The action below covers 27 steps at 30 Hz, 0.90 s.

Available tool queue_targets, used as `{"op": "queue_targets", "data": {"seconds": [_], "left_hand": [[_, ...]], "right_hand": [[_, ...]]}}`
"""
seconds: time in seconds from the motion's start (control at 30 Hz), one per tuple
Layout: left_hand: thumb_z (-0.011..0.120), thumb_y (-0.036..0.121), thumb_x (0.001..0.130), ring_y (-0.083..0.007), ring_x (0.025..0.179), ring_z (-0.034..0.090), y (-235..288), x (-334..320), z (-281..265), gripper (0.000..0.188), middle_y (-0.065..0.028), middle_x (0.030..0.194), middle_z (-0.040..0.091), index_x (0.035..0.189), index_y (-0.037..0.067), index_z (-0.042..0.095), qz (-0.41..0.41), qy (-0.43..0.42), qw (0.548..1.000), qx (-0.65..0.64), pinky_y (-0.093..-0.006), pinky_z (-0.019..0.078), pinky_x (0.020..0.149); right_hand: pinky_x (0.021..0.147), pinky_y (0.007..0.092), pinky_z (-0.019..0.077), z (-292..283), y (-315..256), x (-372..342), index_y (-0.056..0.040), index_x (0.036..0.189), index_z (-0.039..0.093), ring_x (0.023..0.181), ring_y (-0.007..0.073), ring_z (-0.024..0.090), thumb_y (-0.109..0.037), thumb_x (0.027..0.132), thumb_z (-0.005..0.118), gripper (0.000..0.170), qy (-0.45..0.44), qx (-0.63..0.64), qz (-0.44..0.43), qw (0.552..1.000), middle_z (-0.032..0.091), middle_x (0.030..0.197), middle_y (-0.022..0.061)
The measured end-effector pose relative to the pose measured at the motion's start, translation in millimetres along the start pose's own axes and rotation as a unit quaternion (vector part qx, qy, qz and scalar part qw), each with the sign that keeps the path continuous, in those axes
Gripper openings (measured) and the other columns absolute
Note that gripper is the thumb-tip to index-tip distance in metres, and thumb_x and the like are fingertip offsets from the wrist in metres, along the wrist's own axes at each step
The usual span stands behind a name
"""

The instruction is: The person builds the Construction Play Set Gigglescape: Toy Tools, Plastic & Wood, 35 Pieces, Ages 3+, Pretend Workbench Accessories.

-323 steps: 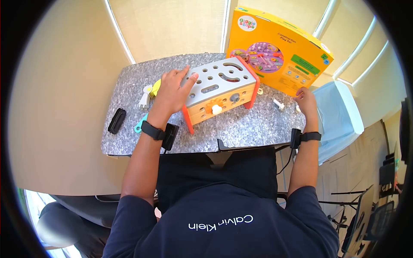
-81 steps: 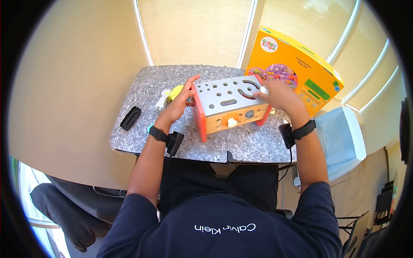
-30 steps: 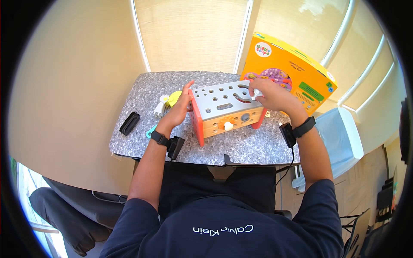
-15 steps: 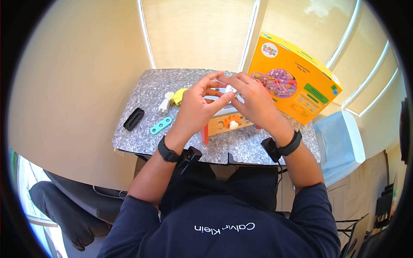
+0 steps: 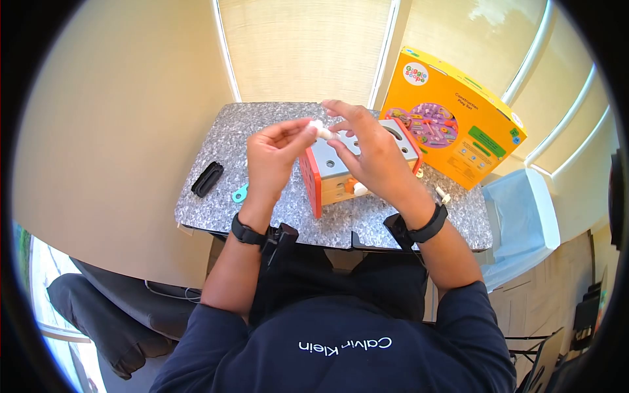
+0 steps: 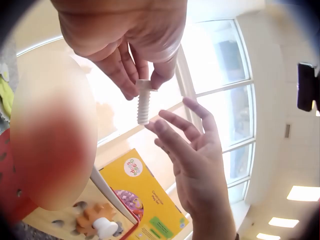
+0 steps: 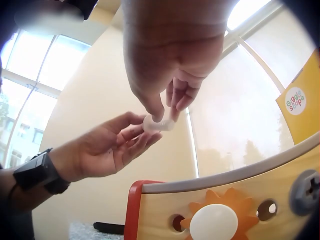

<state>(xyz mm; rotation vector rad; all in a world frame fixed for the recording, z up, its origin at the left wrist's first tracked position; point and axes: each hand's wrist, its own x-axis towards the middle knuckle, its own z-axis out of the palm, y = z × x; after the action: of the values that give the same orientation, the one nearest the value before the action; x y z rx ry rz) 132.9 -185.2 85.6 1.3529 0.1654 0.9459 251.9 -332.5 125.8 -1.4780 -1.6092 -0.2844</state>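
Over the toy workbench [image 5: 341, 177], my left hand [image 5: 272, 160] pinches a white toy bolt [image 6: 143, 102] by its head between thumb and fingers. The threaded shank points down toward the right hand in the left wrist view. My right hand [image 5: 380, 164] has its fingers spread, with thumb and index fingertips right by the shank's free end. Grey holed top, wooden front and red end panels make up the bench. On its front are an orange gear [image 7: 235, 200] with a white bolt head [image 7: 214, 223] in the middle, and a grey screw [image 7: 306, 192].
A yellow play set box [image 5: 458, 124] stands behind the bench at right. Another white bolt [image 5: 443, 195] lies on the grey speckled table [image 5: 262, 118]. At left are a turquoise strip [image 5: 240, 193] and a black case-like object [image 5: 208, 179]. A blue-lined bin [image 5: 521, 216] stands right.
My right hand reached to the table's right, then held a white piece at the bench's top right. Both hands then met above the bench; now the left pinches the bolt and the right's fingers are spread.
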Motion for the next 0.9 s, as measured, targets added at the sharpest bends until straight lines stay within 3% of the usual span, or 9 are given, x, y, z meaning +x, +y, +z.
{"op": "queue_targets", "data": {"seconds": [0.07, 0.13, 0.37, 0.5, 0.57, 0.67, 0.77, 0.83, 0.9], "left_hand": [[0.07, 0.008, 0.097, -0.015, 0.096, 0.072, -5, 2, -16, 0.027, -0.0118, 0.106, 0.074, 0.12, -0.006, 0.07, -0.009, 0.02, 0.999, 0.03, -0.0266, 0.0594, 0.088], [0.069, 0.01, 0.099, -0.0169, 0.101, 0.071, -22, 8, -33, 0.032, -0.0124, 0.113, 0.071, 0.126, -0.007, 0.065, -0.028, 0.12, 0.991, -0.049, -0.0278, 0.0599, 0.092], [0.066, 0.016, 0.102, -0.0193, 0.104, 0.071, -80, -6, -73, 0.036, -0.0122, 0.115, 0.07, 0.129, -0.007, 0.061, -0.141, 0.127, 0.981, -0.05, -0.029, 0.0595, 0.094], [0.065, 0.018, 0.103, -0.0189, 0.104, 0.071, -89, -16, -69, 0.033, -0.0115, 0.116, 0.07, 0.126, -0.005, 0.062, -0.164, 0.098, 0.98, -0.053, -0.0295, 0.0594, 0.093], [0.065, 0.019, 0.103, -0.0188, 0.104, 0.071, -95, -16, -67, 0.032, -0.0111, 0.116, 0.07, 0.125, -0.004, 0.062, -0.153, 0.098, 0.982, -0.05, -0.0298, 0.0594, 0.093], [0.065, 0.02, 0.103, -0.0191, 0.105, 0.071, -101, -13, -58, 0.032, -0.0109, 0.116, 0.07, 0.125, -0.003, 0.062, -0.155, 0.097, 0.981, -0.061, -0.0305, 0.0594, 0.094], [0.065, 0.02, 0.103, -0.0174, 0.105, 0.071, -98, -15, -45, 0.032, -0.0093, 0.115, 0.07, 0.125, -0.003, 0.061, -0.153, 0.086, 0.984, -0.022, -0.0292, 0.0595, 0.09], [0.063, 0.024, 0.105, -0.0179, 0.11, 0.069, -98, -16, -38, 0.04, -0.0104, 0.123, 0.069, 0.133, -0.004, 0.058, -0.118, 0.054, 0.986, 0.103, -0.0308, 0.0572, 0.091], [0.061, 0.027, 0.105, -0.019, 0.115, 0.066, -104, -22, -32, 0.048, -0.0116, 0.128, 0.067, 0.141, -0.004, 0.052, -0.105, 0.045, 0.987, 0.109, -0.0332, 0.0551, 0.094]], "right_hand": [[0.089, 0.0437, 0.054, -2, 5, -1, -0.0036, 0.134, 0.053, 0.104, 0.0371, 0.067, 0.0, 0.086, 0.071, 0.052, 0.015, -0.017, 0.01, 1.0, 0.064, 0.114, 0.0192], [0.091, 0.0439, 0.0535, -8, 14, -6, -0.0032, 0.133, 0.055, 0.106, 0.0364, 0.066, -0.005, 0.087, 0.074, 0.049, 0.029, -0.033, 0.017, 0.999, 0.064, 0.115, 0.0187], [0.096, 0.0434, 0.0504, -52, 85, -61, 0.0012, 0.122, 0.059, 0.113, 0.0376, 0.063, -0.019, 0.087, 0.078, 0.044, 0.136, -0.246, 0.219, 0.934, 0.064, 0.118, 0.0193], [0.095, 0.0436, 0.051, -52, 98, -88, 0.0035, 0.122, 0.059, 0.11, 0.0399, 0.064, -0.023, 0.09, 0.077, 0.045, 0.157, -0.252, 0.25, 0.921, 0.066, 0.116, 0.0229], [0.094, 0.0445, 0.051, -48, 96, -96, 0.0056, 0.123, 0.058, 0.11, 0.0415, 0.064, -0.028, 0.094, 0.073, 0.046, 0.098, -0.174, 0.357, 0.912, 0.066, 0.118, 0.0265], [0.096, 0.0446, 0.0499, -46, 82, -94, 0.0051, 0.127, 0.057, 0.116, 0.0415, 0.063, -0.034, 0.098, 0.069, 0.05, 0.076, -0.135, 0.403, 0.902, 0.065, 0.123, 0.0289], [0.096, 0.0444, 0.0503, -43, 80, -98, 0.0036, 0.131, 0.056, 0.116, 0.0402, 0.065, -0.031, 0.098, 0.066, 0.049, 0.086, -0.125, 0.38, 0.913, 0.066, 0.123, 0.0287], [0.096, 0.0442, 0.0508, -41, 87, -109, 0.0028, 0.132, 0.055, 0.114, 0.0402, 0.066, -0.026, 0.098, 0.063, 0.045, 0.113, -0.095, 0.359, 0.922, 0.066, 0.122, 0.0285], [0.095, 0.0439, 0.0513, -40, 110, -128, 0.0019, 0.133, 0.055, 0.111, 0.0403, 0.067, -0.021, 0.097, 0.061, 0.043, 0.139, -0.067, 0.335, 0.929, 0.067, 0.121, 0.0282]]}}
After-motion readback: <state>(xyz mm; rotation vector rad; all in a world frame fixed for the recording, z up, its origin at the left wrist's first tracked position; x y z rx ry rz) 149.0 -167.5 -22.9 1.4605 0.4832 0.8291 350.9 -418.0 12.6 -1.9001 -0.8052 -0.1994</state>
